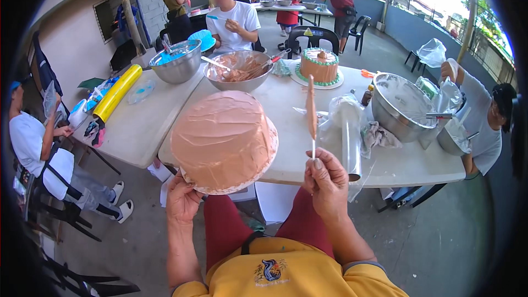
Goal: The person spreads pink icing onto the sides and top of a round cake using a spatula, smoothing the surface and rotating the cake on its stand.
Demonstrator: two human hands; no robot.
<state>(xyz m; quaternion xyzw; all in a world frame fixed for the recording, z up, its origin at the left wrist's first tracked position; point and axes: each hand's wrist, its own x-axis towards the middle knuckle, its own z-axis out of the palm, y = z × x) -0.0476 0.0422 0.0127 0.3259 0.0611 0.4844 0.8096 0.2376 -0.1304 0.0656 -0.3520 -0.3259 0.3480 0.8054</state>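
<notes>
My left hand (184, 198) grips the rim of a round cake board (270, 144) from below. On the board stands a cake covered in light brown frosting (220, 136), tilted towards me, its surface showing shallow spreading marks. My right hand (326, 177) holds an icing spatula (312, 111) upright by its thin white handle, to the right of the cake. Brown frosting coats the spatula's blade. Beyond the cake, a steel bowl (239, 86) holds brown frosting, a whisk and a white-handled utensil. A smaller decorated brown cake (318, 68) with green piped borders sits behind the spatula.
On the white table (264, 173) are a plastic film roll (350, 144), a crumpled cloth (381, 135), a large bowl of white frosting (396, 111), a bowl of blue frosting (177, 66) and a yellow roll (117, 93). Several people sit or stand around, one (480, 107) close at the right.
</notes>
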